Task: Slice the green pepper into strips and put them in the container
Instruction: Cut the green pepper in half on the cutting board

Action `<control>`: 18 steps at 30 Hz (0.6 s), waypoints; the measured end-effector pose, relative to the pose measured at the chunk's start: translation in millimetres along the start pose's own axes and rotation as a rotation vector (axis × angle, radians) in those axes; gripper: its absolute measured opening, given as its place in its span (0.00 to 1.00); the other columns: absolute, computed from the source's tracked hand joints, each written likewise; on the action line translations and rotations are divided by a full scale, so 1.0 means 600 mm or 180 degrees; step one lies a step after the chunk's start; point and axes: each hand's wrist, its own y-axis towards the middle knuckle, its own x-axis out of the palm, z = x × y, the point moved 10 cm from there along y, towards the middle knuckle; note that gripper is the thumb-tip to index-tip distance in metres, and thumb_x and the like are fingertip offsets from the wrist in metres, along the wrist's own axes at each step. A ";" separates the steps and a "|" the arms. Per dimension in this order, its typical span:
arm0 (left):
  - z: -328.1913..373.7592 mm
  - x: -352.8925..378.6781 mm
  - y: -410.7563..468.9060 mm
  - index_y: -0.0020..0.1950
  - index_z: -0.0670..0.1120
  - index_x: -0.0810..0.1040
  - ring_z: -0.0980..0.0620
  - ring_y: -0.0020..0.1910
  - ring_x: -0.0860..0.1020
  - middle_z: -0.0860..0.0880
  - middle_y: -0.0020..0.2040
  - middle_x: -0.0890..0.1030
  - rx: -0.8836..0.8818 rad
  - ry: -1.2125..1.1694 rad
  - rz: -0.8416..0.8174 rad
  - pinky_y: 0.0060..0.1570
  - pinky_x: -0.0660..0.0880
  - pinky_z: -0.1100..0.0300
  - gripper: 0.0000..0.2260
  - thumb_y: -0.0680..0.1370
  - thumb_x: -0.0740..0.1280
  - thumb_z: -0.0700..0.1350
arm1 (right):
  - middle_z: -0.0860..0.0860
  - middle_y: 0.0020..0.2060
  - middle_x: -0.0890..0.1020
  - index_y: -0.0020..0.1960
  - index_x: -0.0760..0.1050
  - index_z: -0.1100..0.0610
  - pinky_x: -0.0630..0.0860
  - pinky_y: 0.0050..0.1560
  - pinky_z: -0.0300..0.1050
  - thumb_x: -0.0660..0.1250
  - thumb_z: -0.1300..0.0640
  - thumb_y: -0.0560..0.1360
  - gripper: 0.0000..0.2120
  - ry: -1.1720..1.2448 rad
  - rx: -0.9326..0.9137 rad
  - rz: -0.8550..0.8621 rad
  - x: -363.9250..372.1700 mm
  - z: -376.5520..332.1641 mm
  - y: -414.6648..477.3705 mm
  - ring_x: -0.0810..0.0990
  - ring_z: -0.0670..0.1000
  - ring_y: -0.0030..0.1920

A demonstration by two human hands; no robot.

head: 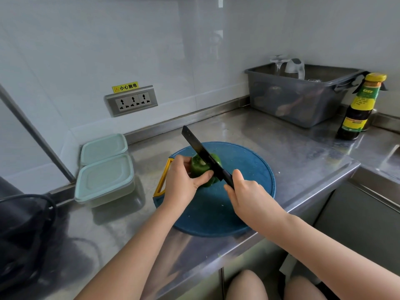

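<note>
A green pepper [200, 168] stands on a round blue cutting board [244, 169] on the steel counter. My left hand [184, 180] grips the pepper from its left side, thumb across its front. My right hand [244, 191] holds the handle of a black knife [199, 152], whose blade lies across the top of the pepper and points to the back left. Two pale green lidded containers [105, 180] sit left of the board, one behind the other, both closed.
A grey plastic tub [303, 96] with a glass and a kettle stands at the back right. A dark sauce bottle [359, 109] with a yellow cap is beside it. A wall socket [132, 100] is behind, a black bag [21, 234] at far left, and the counter edge [303, 204] runs near me.
</note>
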 end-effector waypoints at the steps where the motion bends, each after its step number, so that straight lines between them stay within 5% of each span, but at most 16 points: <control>1: 0.004 0.000 -0.001 0.52 0.46 0.72 0.58 0.46 0.75 0.52 0.49 0.78 0.0039 0.0068 0.0020 0.39 0.69 0.74 0.23 0.66 0.77 0.54 | 0.50 0.28 0.68 0.47 0.57 0.55 0.61 0.25 0.43 0.52 0.49 0.81 0.10 0.0037 0.0013 -0.0021 -0.002 0.000 0.000 0.65 0.51 0.25; 8: 0.022 0.001 -0.011 0.52 0.45 0.70 0.56 0.47 0.74 0.51 0.50 0.75 0.0276 0.0375 0.0104 0.37 0.67 0.74 0.23 0.67 0.76 0.53 | 0.53 0.30 0.69 0.44 0.59 0.58 0.60 0.24 0.42 0.53 0.50 0.81 0.13 0.0208 0.0075 -0.0335 -0.033 0.003 0.012 0.65 0.51 0.26; 18: 0.018 -0.003 -0.008 0.54 0.42 0.70 0.55 0.46 0.72 0.49 0.51 0.74 0.0209 0.0459 0.0149 0.37 0.68 0.78 0.23 0.69 0.75 0.52 | 0.50 0.28 0.68 0.47 0.57 0.55 0.65 0.26 0.45 0.52 0.49 0.82 0.10 -0.0085 -0.0077 -0.0043 -0.010 -0.005 0.013 0.66 0.51 0.25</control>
